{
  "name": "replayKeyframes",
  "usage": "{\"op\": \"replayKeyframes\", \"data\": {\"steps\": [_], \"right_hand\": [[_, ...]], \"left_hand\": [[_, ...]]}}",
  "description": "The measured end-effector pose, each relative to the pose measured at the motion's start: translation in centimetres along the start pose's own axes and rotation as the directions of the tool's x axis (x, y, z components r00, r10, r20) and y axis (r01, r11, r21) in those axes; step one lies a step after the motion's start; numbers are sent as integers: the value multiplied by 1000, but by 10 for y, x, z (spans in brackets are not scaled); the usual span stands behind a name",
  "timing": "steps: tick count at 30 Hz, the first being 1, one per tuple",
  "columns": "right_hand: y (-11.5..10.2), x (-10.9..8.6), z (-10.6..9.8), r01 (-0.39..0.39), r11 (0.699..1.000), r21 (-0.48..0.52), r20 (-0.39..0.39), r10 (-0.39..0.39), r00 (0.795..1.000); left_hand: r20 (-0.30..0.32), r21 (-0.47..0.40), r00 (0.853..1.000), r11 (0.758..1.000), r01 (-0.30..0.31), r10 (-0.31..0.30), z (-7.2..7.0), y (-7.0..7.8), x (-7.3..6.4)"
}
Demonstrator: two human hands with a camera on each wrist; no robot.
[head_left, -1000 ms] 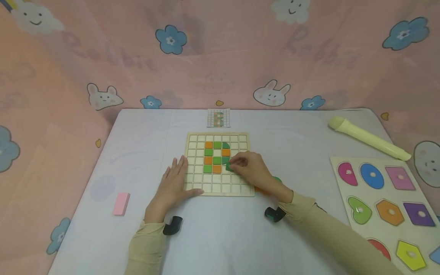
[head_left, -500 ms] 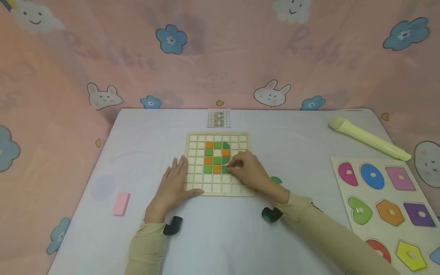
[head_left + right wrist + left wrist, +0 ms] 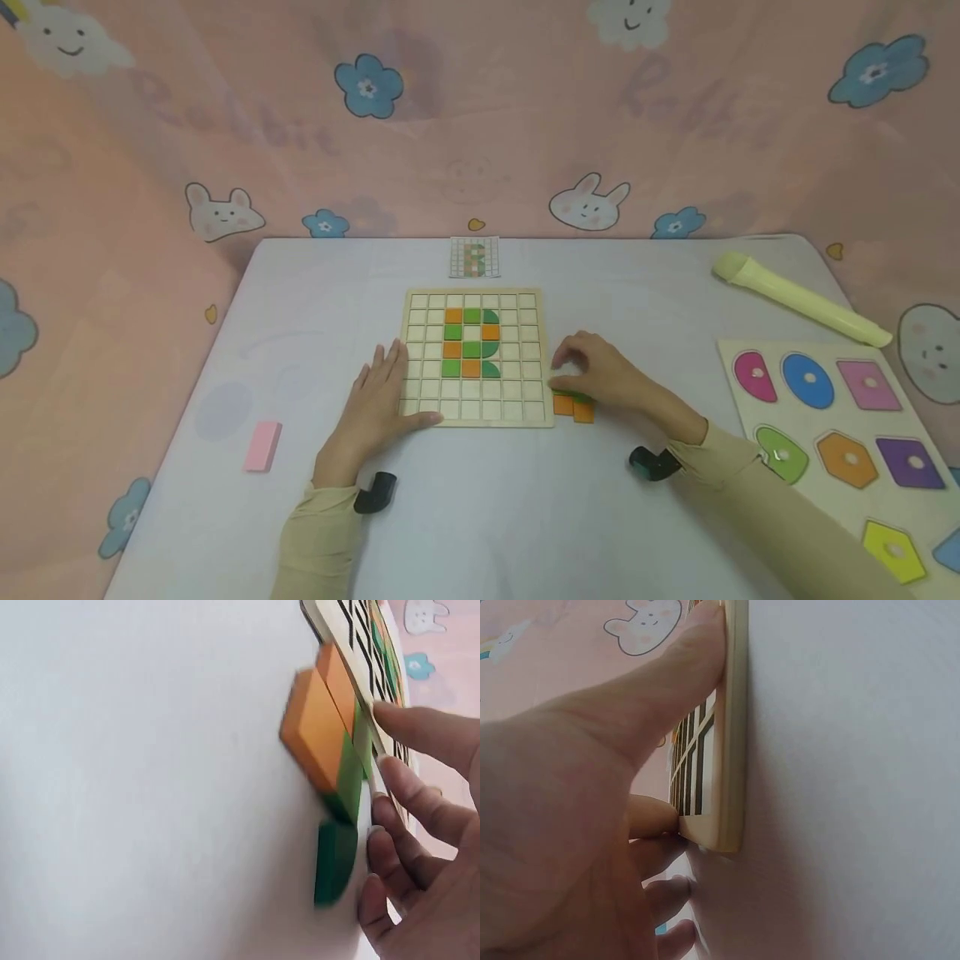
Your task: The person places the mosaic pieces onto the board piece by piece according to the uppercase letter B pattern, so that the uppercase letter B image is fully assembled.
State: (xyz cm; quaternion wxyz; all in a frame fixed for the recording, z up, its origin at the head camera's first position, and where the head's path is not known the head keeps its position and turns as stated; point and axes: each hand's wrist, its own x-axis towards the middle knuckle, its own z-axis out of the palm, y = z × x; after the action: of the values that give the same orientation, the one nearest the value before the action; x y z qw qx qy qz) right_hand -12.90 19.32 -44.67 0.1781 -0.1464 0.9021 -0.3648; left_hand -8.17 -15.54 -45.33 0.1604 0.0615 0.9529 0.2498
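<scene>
A wooden grid board lies mid-table, with orange, light green and dark green tiles set in its cells. My left hand rests at its left side, thumb across the front left corner and fingers extended along the left edge. My right hand is just right of the board, fingers loosely bent over loose tiles. In the right wrist view, orange tiles, light green tiles and a dark green curved tile lie by the fingertips; nothing is seen pinched. The right hand partly hides these tiles in the head view.
A small printed grid card lies behind the board. To the left is a pink block. On the right are a shape puzzle board with knobbed pieces and a pale yellow stick-like object. A patterned pink cloth hangs behind.
My right hand set a dark green curved tile into the lowest tile row, let go, and moved right to the loose tiles. The left hand has stayed at the board.
</scene>
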Motion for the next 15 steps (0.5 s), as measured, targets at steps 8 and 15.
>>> {"op": "replayKeyframes", "data": {"steps": [8,15], "right_hand": [[17,-22,-15,-4,996,-85,67,10,998],[20,-28,-12,22,987,-161,56,-13,998]], "left_hand": [[5,11,1000,1000,3,-3,0,0,1],[5,12,1000,1000,1,-1,0,-1,1]]}}
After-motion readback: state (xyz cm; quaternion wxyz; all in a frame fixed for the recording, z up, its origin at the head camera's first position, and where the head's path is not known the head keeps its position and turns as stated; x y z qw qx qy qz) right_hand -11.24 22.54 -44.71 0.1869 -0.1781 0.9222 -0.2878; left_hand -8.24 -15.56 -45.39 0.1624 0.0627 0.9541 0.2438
